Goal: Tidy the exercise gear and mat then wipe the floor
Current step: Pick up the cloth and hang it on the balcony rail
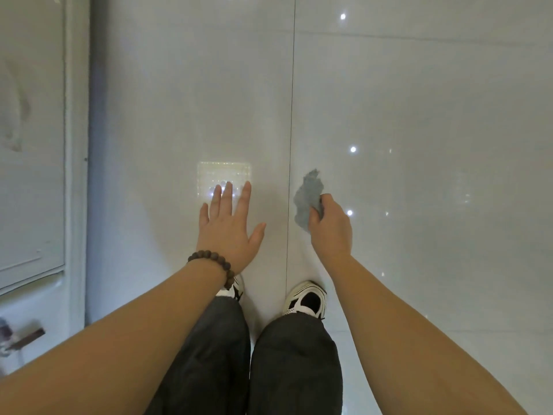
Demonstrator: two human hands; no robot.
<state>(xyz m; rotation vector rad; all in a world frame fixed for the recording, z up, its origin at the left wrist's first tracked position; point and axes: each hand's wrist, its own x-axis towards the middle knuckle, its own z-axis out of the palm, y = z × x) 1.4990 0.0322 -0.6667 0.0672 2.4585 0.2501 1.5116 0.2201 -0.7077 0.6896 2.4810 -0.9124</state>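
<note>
A crumpled grey cloth [306, 199] hangs from my right hand [330, 227], whose fingers grip its lower edge above the glossy white tile floor [419, 115]. My left hand [229, 224] is stretched out flat beside it, fingers straight and spread, holding nothing; a dark bead bracelet circles that wrist. Both hands hover in front of my knees and shoes. No mat or exercise gear shows in this view.
A white wall or cabinet panel [33, 145] with a grey vertical edge runs along the left side. My two black-and-white shoes [306, 299] stand on the tiles near a dark grout line [291, 115]. Ceiling lights reflect on the floor.
</note>
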